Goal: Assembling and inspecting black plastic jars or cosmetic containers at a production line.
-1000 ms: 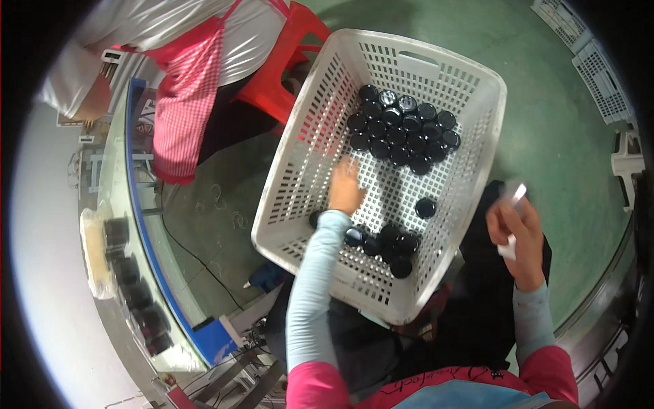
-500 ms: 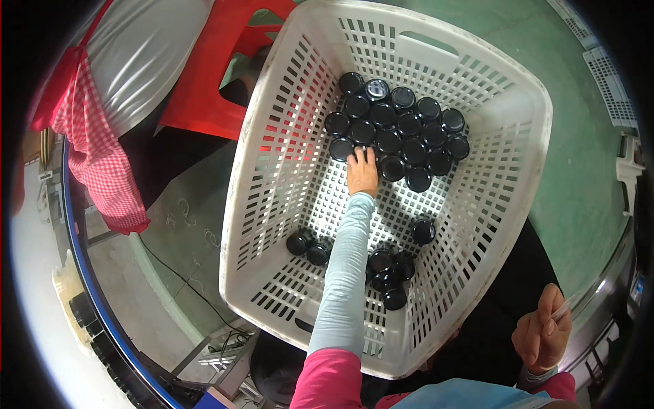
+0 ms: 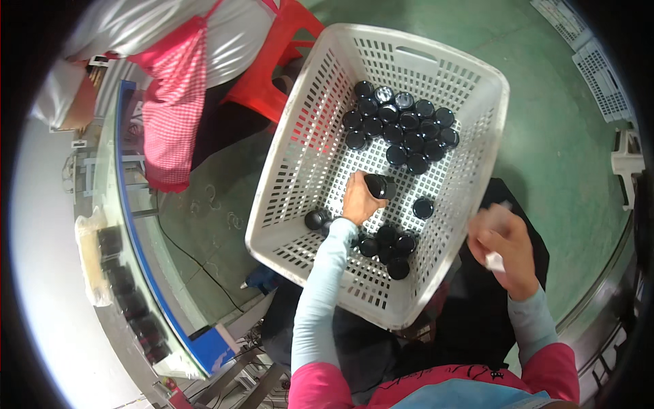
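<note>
My left hand (image 3: 360, 202) reaches into a white slatted plastic basket (image 3: 274, 178), its fingers wrapped round a dark jar with a black lid (image 3: 377, 185). This jar is tilted above the basket floor. Beyond it, a block of similar black-lidded jars (image 3: 409, 123) stands packed together at the far end. A single jar (image 3: 423, 207) is apart, to the right of my hand. Nearer me lies a small cluster of jars (image 3: 387, 235), some tipped; another jar (image 3: 315, 219) is by the left wall. Outside the basket's right side, my right hand (image 3: 507, 249), blurred, pinches a small white piece (image 3: 495, 262).
At the upper left a person in a pink checked apron (image 3: 178, 116) is beside a red plastic stool (image 3: 276, 68). A blue-edged bench (image 3: 146, 266) curves along the left, with a row of dark jars (image 3: 129, 293) on it. White crates (image 3: 603, 78) are at the far right.
My left hand has drawn a jar from the near edge of the far block and brought it toward me. My right hand has moved up and left, closer to the basket. The view has shifted.
</note>
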